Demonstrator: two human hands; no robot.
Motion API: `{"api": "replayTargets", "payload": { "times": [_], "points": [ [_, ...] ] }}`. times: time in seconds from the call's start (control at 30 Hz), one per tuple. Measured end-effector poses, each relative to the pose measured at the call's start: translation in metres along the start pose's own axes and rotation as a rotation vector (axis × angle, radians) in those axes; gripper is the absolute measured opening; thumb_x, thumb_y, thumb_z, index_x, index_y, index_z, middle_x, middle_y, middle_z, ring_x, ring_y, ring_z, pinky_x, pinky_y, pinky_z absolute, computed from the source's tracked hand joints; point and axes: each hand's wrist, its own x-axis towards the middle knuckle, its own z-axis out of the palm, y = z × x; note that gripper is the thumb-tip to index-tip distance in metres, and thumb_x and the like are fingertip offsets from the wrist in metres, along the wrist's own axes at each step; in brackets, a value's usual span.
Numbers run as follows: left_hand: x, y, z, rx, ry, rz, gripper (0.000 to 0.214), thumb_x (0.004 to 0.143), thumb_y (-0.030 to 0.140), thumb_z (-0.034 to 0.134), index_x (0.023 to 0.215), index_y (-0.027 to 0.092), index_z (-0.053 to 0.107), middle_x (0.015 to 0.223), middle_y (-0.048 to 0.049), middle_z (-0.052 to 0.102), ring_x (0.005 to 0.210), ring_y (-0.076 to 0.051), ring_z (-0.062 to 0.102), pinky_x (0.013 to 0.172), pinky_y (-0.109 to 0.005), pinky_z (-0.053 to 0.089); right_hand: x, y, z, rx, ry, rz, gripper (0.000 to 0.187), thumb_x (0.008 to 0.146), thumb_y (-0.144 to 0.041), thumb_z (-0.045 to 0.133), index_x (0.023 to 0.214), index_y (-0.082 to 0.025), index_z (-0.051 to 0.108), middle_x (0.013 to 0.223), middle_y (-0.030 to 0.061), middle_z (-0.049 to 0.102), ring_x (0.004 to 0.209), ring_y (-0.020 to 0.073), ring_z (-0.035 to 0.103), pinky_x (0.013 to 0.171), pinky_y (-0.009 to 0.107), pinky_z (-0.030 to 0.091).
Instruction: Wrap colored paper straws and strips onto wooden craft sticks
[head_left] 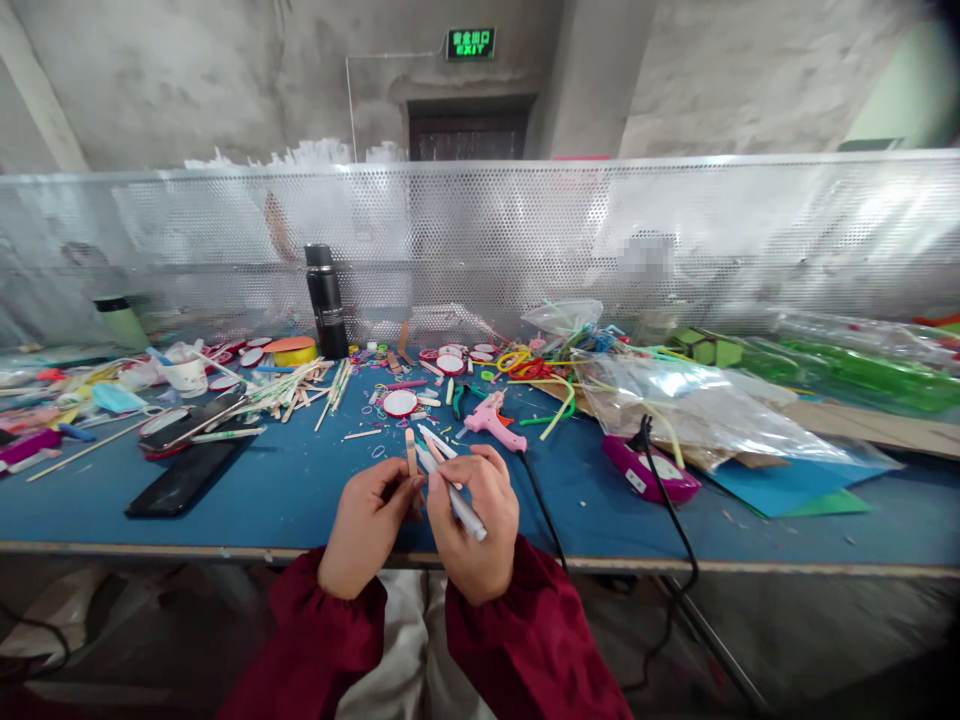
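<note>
My left hand [371, 520] pinches a small wooden craft stick [411, 452] upright between thumb and fingers. Close against it, my right hand [478, 515] grips a white marker pen [466, 512], its tip pointing toward the stick. The fingers hide parts of both. Just beyond my hands, more white pens [437, 440] lie on the blue tabletop [300, 490]. A pink glue gun [496, 422] rests to the right of them, its black cord running toward me. Behind the stick lies a small round white disc with a red rim [400, 403].
A black phone [187, 478] and a pile of thin sticks [300, 388] lie on the left. At the back stands a black bottle [326, 305] before a perforated metal screen [480, 240]. To the right are a purple box [649, 470], plastic bags [697, 405] and blue sheets [780, 485].
</note>
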Motion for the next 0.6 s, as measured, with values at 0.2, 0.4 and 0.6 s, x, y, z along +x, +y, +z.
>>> {"api": "replayTargets", "payload": {
  "times": [0.2,0.4,0.6],
  "points": [
    [0.0002,0.0005,0.0005,-0.029,-0.001,0.004,0.030,0.095,0.039,0.059,0.075,0.018,0.064,0.064,0.0036,0.060,0.063,-0.012,0.053,0.062,-0.021,0.041,-0.0001,-0.0002,-0.0002,0.009,0.007,-0.014,0.013,0.089,-0.013,0.060,0.084,-0.023,0.055,0.072,-0.0039,0.066,0.070,0.0144,0.068,0.097,0.041,0.046],
    [0.0003,0.0007,0.0006,-0.036,0.007,-0.009,0.028,0.094,0.039,0.058,0.076,0.018,0.063,0.066,0.0030,0.059,0.063,-0.013,0.053,0.061,-0.021,0.041,-0.0003,-0.0003,-0.0002,0.010,-0.030,-0.008,0.012,0.090,-0.014,0.061,0.086,-0.024,0.056,0.074,-0.0033,0.068,0.073,0.0150,0.069,0.098,0.041,0.045],
    [-0.0004,0.0027,0.0006,-0.020,0.005,-0.016,0.030,0.095,0.041,0.057,0.078,0.017,0.067,0.066,0.0019,0.060,0.064,-0.013,0.053,0.062,-0.022,0.042,0.0001,-0.0006,-0.0004,0.011,-0.017,-0.003,0.011,0.090,-0.013,0.061,0.087,-0.023,0.057,0.075,-0.0031,0.068,0.073,0.0150,0.069,0.097,0.040,0.045]
  ]
}}
